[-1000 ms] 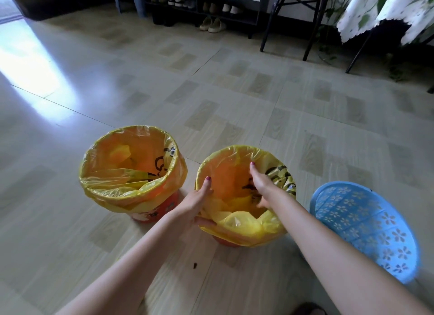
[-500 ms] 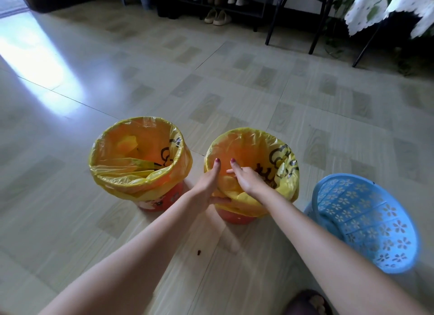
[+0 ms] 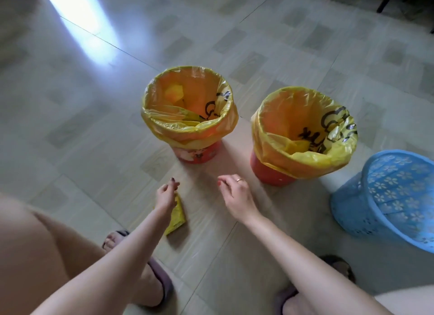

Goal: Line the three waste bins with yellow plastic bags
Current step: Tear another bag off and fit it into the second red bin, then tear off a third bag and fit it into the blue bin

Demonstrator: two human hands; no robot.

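Note:
Two red bins stand side by side on the floor, each lined with a yellow bag. The left bin [image 3: 197, 154] has its bag [image 3: 187, 128] folded over the rim. The middle bin [image 3: 270, 172] also wears a yellow bag [image 3: 305, 160] with black print. A blue lattice bin [image 3: 387, 197] leans at the right with no liner. A folded yellow bag [image 3: 179, 217] lies flat on the floor. My left hand [image 3: 166, 196] hovers over that folded bag with loose fingers. My right hand [image 3: 234, 193] hangs empty in front of the middle bin, apart from it.
My two feet in dark slippers [image 3: 162, 284] [image 3: 338, 267] stand at the bottom of the view, and my knee fills the lower left. Dark chair legs [image 3: 382, 3] show at the top right. A bright patch of light falls across the tiled floor at the upper left.
Both hands have let go of the middle bin's bag and drawn back toward me. My view has tilted down, showing the folded bag on the floor and my feet.

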